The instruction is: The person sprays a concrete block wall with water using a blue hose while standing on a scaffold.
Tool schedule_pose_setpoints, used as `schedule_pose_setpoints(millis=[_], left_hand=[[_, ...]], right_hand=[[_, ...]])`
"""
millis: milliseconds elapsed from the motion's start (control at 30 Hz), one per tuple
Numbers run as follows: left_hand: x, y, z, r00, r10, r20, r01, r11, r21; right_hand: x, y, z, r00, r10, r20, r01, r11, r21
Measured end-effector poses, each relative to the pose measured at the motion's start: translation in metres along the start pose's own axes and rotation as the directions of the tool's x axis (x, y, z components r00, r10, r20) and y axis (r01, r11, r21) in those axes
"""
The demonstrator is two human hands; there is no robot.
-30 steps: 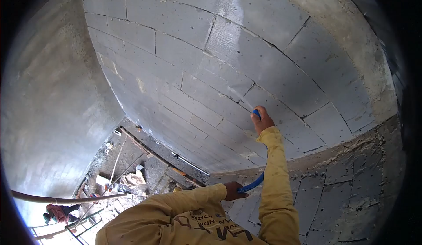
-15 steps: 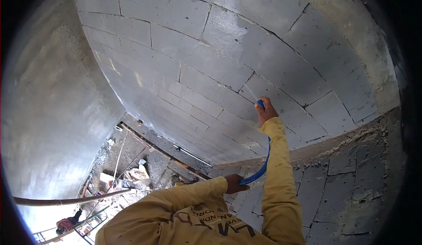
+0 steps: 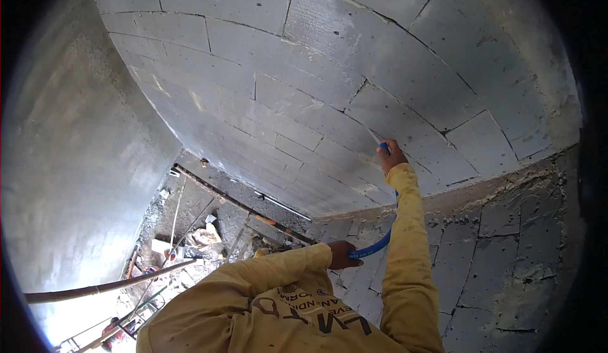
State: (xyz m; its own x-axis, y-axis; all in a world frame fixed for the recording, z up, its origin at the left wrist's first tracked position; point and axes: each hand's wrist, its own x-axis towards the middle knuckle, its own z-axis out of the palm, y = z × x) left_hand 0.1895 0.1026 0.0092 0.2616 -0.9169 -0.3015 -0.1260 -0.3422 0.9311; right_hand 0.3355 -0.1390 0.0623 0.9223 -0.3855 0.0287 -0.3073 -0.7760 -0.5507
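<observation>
A blue hose [image 3: 373, 248] runs in a curve between my two hands. My right hand [image 3: 391, 154] is closed around its end, held up close to the block wall [image 3: 278, 93]. From that end a thin stream of water [image 3: 374, 135] reaches toward the grey blocks. Lower down, my left hand [image 3: 342, 255] is wrapped around the hose in front of my chest. Wet, shiny patches show on the upper blocks, and dark joints run between them.
A plastered wall [image 3: 76, 137] stands at the left. Wooden poles [image 3: 114, 286] cross above the littered floor far below, where a person in red [image 3: 114, 334] is partly visible beside a ladder-like frame. More block wall [image 3: 481, 270] continues at the right.
My right hand has shifted slightly right with the hose end, and the stream now points at a lower spot. The view has tilted a little. Both hands keep their hold.
</observation>
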Motion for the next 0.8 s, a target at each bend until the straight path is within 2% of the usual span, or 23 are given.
schedule_pose_setpoints(millis=[167,267,400,500,667,800], left_hand=[[-0.004,0.004,-0.002,1.0,-0.007,0.026,0.006,0.999,0.04],[-0.006,0.005,-0.003,1.0,0.013,0.012,-0.014,0.998,0.068],[0.004,-0.007,0.004,0.999,0.025,-0.022,-0.024,0.998,0.065],[0.002,-0.001,-0.003,1.0,-0.018,-0.025,0.019,0.999,0.041],[-0.002,-0.001,-0.004,0.998,-0.052,-0.026,0.053,0.998,0.035],[0.0,-0.011,0.001,1.0,-0.008,-0.029,0.01,0.998,0.069]], right_hand=[[-0.018,0.018,0.003,0.938,0.279,0.207,-0.275,0.96,-0.05],[-0.017,0.027,0.009,0.953,0.242,0.184,-0.241,0.97,-0.027],[-0.023,-0.019,-0.01,0.956,0.185,0.227,-0.243,0.934,0.26],[-0.02,-0.033,-0.014,0.947,0.188,0.261,-0.258,0.929,0.266],[-0.019,-0.018,0.002,0.911,0.287,0.296,-0.307,0.951,0.023],[-0.024,-0.006,0.016,0.91,0.288,0.298,-0.289,0.956,-0.041]])
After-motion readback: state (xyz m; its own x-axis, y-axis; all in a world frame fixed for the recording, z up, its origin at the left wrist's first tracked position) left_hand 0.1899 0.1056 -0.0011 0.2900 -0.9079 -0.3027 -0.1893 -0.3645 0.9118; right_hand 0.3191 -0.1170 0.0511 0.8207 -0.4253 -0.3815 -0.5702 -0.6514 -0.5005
